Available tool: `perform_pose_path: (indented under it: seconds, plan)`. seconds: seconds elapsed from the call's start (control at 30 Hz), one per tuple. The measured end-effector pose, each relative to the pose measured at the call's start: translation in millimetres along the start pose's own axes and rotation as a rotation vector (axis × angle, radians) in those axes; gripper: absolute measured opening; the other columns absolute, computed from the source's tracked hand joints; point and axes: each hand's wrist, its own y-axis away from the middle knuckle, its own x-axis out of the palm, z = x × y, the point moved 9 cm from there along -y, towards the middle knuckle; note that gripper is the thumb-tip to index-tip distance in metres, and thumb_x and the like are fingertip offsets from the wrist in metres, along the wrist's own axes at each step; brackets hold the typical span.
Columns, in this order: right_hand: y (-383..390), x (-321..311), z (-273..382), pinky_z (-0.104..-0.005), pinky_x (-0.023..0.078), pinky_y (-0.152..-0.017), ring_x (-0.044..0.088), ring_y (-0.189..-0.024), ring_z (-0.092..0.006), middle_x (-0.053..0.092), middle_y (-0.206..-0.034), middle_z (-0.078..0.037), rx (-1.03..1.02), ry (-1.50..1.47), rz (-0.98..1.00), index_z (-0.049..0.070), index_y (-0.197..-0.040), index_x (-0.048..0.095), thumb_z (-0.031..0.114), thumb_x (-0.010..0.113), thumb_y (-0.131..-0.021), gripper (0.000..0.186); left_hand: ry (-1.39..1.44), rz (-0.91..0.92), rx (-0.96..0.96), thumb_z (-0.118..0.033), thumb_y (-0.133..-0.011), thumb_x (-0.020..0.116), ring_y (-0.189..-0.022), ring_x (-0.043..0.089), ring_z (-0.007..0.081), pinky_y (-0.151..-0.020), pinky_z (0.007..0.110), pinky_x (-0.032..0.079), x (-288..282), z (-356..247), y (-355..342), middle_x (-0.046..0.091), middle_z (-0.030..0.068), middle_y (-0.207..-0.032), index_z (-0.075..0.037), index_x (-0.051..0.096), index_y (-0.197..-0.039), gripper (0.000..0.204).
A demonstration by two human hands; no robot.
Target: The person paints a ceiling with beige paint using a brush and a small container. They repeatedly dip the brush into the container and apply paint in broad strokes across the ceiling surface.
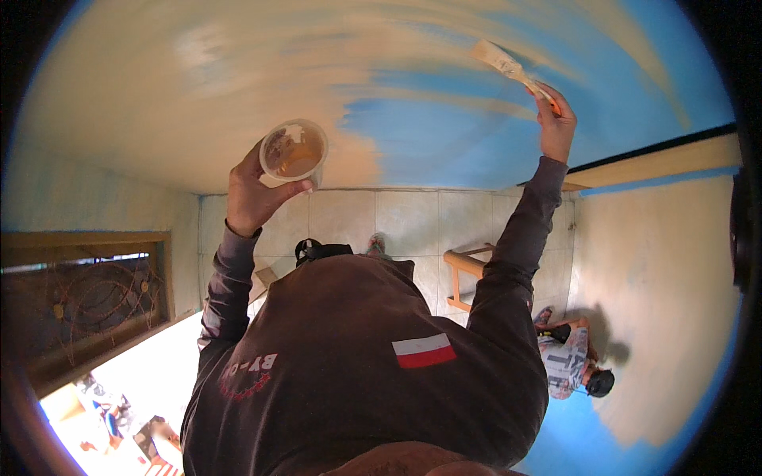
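Fingers (565, 101) of the right hand (558, 128) are wrapped round the handle of a flat paintbrush (500, 61), and up it goes, high and out to the right, cream-loaded bristles angled to the upper left! They're right by the front wall (444, 139), where cream streaks run into bright blue; whether the tips actually touch, I can't tell from here. Over to the left hand (250, 193), thumb and fingers curled about a clear plastic cup (318, 172), its mouth facing the camera, beige paint inside and smears round the inner side. The cup hangs in the air before the cream part of the wall, just above the far edge of the tiled floor (405, 220), well apart from the brush. Down on that floor, toward its right edge, stands a wooden stool (460, 268) beside the dark right sleeve (516, 246). Further right, a co-worker (565, 363) in a patterned top and dark cap (601, 383) is close to the side wall (651, 293), cream over blue there too! And left, a grilled window (87, 289) in a wooden frame.
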Motion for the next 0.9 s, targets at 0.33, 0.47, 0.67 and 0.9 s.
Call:
perform_pose_path:
  seconds: [0.33,0.47,0.67,0.9]
  plan:
    - [-7,-140,-37,-0.0190,0.031,-0.053,0.037,-0.060,-0.0026,0.070,-0.092,0.002,0.138,0.036,-0.165,0.007,-0.114,0.071,0.014,0.067,-0.092,0.023,0.057,0.069,0.049,-0.026,-0.064,0.095,-0.116,0.063,0.0240,-0.102,0.040,0.051,17,-12,-6,0.066,0.0170,-0.123,0.005,0.053,-0.134,0.088]
    - [12,-169,-43,-0.0189,0.030,-0.052,0.037,-0.059,-0.0020,0.070,-0.092,0.000,0.142,0.066,-0.280,0.006,-0.114,0.071,0.013,0.066,-0.092,0.023,0.092,0.076,0.057,-0.026,-0.064,0.095,-0.117,0.062,0.0241,-0.102,0.040,0.050,16,-17,-4,0.065,0.0172,-0.124,0.005,0.052,-0.134,0.088]
    - [53,-102,-42,-0.0188,0.034,-0.053,0.042,-0.063,-0.0017,0.066,-0.089,0.005,0.102,0.011,-0.266,0.007,-0.115,0.071,0.008,0.067,-0.091,0.024,0.072,0.074,0.033,-0.027,-0.063,0.095,-0.118,0.062,0.0237,-0.102,0.039,0.050,16,-5,-2,0.065,0.0173,-0.125,0.005,0.051,-0.135,0.090]
    - [36,63,22,-0.0205,0.036,-0.056,0.045,-0.067,-0.0030,0.059,-0.084,0.007,0.057,-0.171,-0.019,0.005,-0.111,0.073,0.009,0.070,-0.089,0.022,0.014,0.103,0.028,-0.027,-0.063,0.095,-0.119,0.061,0.0234,-0.103,0.040,0.049,15,-10,-2,0.065,0.0167,-0.126,0.004,0.052,-0.135,0.090]
